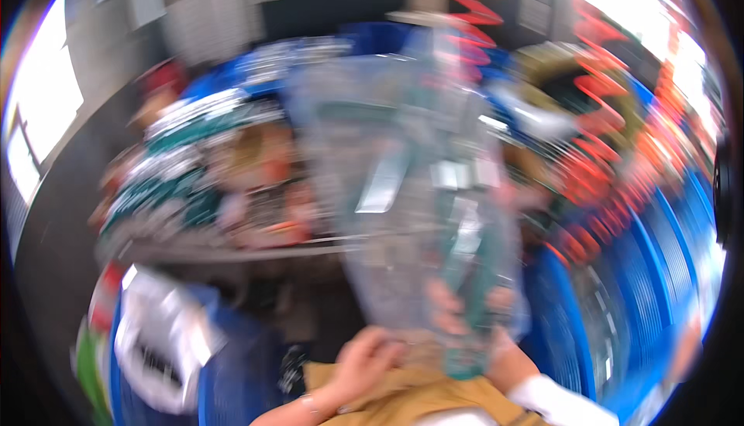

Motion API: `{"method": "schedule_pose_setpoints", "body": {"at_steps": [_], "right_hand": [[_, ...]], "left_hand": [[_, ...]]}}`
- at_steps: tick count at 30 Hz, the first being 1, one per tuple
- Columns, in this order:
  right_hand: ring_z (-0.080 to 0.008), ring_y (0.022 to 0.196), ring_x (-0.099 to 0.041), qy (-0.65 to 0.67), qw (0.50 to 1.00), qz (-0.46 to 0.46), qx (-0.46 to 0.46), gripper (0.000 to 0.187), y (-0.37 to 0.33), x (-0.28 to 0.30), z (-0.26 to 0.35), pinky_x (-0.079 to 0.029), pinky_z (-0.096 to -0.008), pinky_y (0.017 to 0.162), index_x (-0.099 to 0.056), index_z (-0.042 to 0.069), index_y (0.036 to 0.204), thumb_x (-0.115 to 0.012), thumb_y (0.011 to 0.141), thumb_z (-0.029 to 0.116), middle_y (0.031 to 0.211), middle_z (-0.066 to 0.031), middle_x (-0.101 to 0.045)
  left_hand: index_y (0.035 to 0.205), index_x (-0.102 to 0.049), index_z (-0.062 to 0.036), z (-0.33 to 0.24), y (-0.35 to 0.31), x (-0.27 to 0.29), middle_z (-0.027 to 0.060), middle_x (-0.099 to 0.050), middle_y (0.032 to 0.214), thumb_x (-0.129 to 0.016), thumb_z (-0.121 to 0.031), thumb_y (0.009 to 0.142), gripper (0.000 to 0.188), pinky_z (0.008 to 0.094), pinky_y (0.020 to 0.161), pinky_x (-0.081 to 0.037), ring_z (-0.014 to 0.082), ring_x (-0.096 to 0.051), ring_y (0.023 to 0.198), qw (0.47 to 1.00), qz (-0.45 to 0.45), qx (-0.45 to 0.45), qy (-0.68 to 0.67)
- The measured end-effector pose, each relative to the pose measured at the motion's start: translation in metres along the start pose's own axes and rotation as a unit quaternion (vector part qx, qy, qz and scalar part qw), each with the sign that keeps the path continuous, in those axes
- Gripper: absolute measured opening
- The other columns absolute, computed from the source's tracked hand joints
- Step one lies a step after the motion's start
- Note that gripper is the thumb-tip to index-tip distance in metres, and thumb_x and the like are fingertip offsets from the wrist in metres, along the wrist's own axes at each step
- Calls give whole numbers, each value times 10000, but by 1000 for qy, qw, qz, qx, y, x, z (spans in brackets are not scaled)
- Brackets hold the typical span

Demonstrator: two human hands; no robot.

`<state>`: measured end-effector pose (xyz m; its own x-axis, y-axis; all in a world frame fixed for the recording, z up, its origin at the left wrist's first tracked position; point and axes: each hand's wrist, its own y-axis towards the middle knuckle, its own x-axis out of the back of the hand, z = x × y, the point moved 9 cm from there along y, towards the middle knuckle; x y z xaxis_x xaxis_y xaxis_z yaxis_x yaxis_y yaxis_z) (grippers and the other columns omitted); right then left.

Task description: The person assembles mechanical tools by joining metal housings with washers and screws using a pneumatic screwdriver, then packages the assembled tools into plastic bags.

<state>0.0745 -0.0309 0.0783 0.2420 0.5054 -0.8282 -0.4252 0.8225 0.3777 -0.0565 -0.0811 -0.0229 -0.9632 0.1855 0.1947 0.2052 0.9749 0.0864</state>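
Note:
Motion blurs the whole view. In front of me stands a large clear plastic bag [403, 232], with pale glints on its surface. My right hand [508, 356] grips a long teal piece [463, 352] at the bag's lower right; its fingertips show through or beside the plastic. The kind of this teal piece is too smeared to make out. At the bag's lower left edge, my left hand [366, 365] is closed with curled fingers, apparently on the plastic. Tan cloth [434, 395] lies across my lap, below both hands.
A table on the left bears heaped teal-and-silver packed items [174, 193] and orange-brown pieces [263, 158]. Red coiled hoses [593, 116] hang at the right. Blue bins [651, 263] line the right side. A white plastic bag [167, 341] hangs over a blue bin at the lower left.

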Motion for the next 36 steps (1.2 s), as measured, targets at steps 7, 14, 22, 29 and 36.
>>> {"method": "schedule_pose_setpoints", "body": {"at_steps": [7, 14, 22, 29, 36], "right_hand": [[-251, 865, -596, -194, 907, -263, 264, 708, -177, 45, 150, -502, -397, 825, -428, 17, 1379, -699, 739, 148, 1087, -130, -557], [-212, 935, -627, -307, 845, -391, 196, 697, -363, 45, 182, -527, -339, 808, -464, 58, 1359, -726, 716, 117, 1130, -105, -600], [-169, 1102, -514, -376, 766, -514, 82, 676, -435, 39, 186, -394, -339, 998, -475, 26, 1353, -745, 784, 272, 1248, -73, -554], [-287, 1221, -499, -731, 450, -508, 69, 871, -439, 14, 256, -397, -356, 1021, -273, 23, 1468, -750, 773, 244, 1354, -179, -483], [-231, 848, -653, -468, 503, -686, 241, 671, -580, 69, 288, -554, -319, 714, -464, 27, 1295, -733, 764, 336, 1047, -108, -618]], "left_hand": [[1155, -598, -89, 32, 13, -162, 107, -591, 1247, -449, -221, 1010, 246, 442, 972, -391, 296, -550, 1148, 898, 378, 197, -110], [983, -462, -28, -21, -42, -336, 99, -602, 817, -523, -114, 979, 106, 276, 657, -485, 171, -598, 688, 776, 631, -10, 10], [1161, -528, -168, -213, -33, -399, 49, -593, 1127, -666, -206, 793, 395, 439, 897, -446, 217, -568, 1018, 570, 238, -768, 169], [1054, -590, -251, -203, -32, -521, 0, -581, 1062, -626, -175, 749, 317, 463, 1093, -356, 200, -571, 1065, 430, 277, -831, 221], [1280, -549, -371, -203, -64, -561, 16, -508, 1325, -562, -121, 813, 530, 493, 1111, -290, 256, -470, 1246, 505, 276, -805, 146]]}}
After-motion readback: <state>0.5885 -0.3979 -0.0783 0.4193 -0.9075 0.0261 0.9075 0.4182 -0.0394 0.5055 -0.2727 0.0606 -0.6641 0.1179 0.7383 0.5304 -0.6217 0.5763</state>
